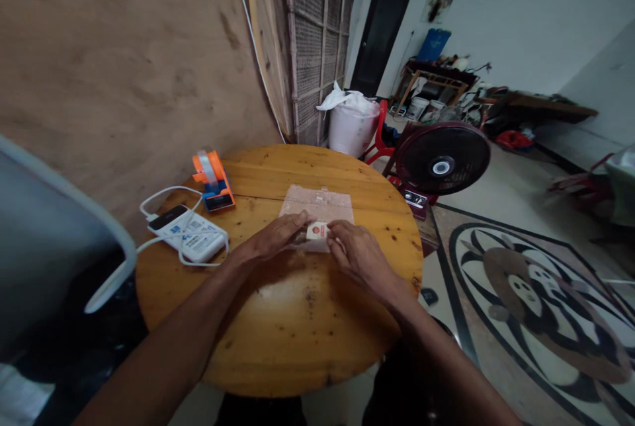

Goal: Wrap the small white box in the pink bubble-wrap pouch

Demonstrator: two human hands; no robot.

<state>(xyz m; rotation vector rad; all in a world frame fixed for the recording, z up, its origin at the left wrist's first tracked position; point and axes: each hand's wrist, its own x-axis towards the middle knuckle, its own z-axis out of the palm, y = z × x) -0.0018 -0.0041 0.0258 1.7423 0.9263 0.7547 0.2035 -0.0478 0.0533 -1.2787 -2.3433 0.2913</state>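
A sheet of bubble wrap (317,200) lies flat on the round wooden table (297,300). Over its near half sits a small cream-coloured box (316,231) with a red round mark and red print. My left hand (282,234) has its fingers closed on the left end of this box. At the right end, my right hand (354,247) grips it with bent fingers and thumb. Both hands rest low over the wrap, and the fingers hide the ends of the box.
To the left on the table are a white power bank (198,239) with a white cable and an orange-and-blue tape dispenser (213,181). Beyond the table's right edge stands a dark round fan (443,160). A white bucket (352,127) and a red chair (381,131) are behind.
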